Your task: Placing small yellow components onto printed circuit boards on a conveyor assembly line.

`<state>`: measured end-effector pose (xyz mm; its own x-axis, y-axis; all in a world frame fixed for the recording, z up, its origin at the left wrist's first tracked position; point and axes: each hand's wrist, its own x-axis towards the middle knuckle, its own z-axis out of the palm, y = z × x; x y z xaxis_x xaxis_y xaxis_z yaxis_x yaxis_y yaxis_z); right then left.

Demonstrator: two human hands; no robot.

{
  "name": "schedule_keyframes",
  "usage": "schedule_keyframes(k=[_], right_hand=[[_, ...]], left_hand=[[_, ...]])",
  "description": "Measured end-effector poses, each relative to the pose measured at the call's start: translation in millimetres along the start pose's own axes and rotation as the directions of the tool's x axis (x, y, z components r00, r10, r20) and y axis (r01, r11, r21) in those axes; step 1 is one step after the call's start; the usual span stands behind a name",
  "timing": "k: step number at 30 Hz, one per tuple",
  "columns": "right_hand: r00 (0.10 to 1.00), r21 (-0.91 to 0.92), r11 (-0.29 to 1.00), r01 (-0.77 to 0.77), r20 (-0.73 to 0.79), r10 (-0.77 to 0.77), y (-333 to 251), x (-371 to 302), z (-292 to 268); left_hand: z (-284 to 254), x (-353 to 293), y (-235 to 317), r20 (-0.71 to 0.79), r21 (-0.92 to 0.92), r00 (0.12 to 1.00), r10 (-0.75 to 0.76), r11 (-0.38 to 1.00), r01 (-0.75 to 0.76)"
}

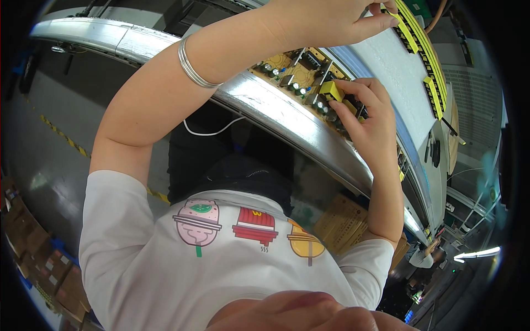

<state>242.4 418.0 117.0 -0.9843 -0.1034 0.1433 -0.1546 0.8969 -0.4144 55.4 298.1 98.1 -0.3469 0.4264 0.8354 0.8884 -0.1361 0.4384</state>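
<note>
My right hand (367, 113) pinches a yellow block-shaped component (331, 90) between thumb and fingers. The block sits at a tan circuit board (298, 71) crowded with small cylindrical capacitors and upright metal plates; whether it is seated there or held just above, I cannot tell. Across the conveyor, my left hand (353, 22) reaches to a row of yellow-topped parts (406, 33) at the upper right. Its thumb and a fingertip close together at the row's edge, while the picture's top cuts off part of the hand. What lies between those fingers cannot be made out.
A shiny metal rail (276, 105) runs along the near side of the board. Beyond the boards lies a pale flat surface (386, 60). A white cable (212, 134) hangs below the rail. Cardboard boxes (342, 220) stand underneath, and another person (424, 258) is far right.
</note>
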Motion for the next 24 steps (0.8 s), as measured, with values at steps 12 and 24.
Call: schedule_keyframes(k=[12,24], right_hand=[[0.999,-0.156,0.988,0.017,0.040,-0.011,-18.7,-2.8,-7.9],[0.992,-0.169,0.985,0.036,0.125,-0.015,-2.4,-3.5,-20.8]], left_hand=[[12.6,-2.3,-12.9,-0.008,0.053,1.000,0.020,0.998,-0.019],[7.0,-0.4,-5.7,0.050,0.000,0.999,-0.019,1.000,0.019]])
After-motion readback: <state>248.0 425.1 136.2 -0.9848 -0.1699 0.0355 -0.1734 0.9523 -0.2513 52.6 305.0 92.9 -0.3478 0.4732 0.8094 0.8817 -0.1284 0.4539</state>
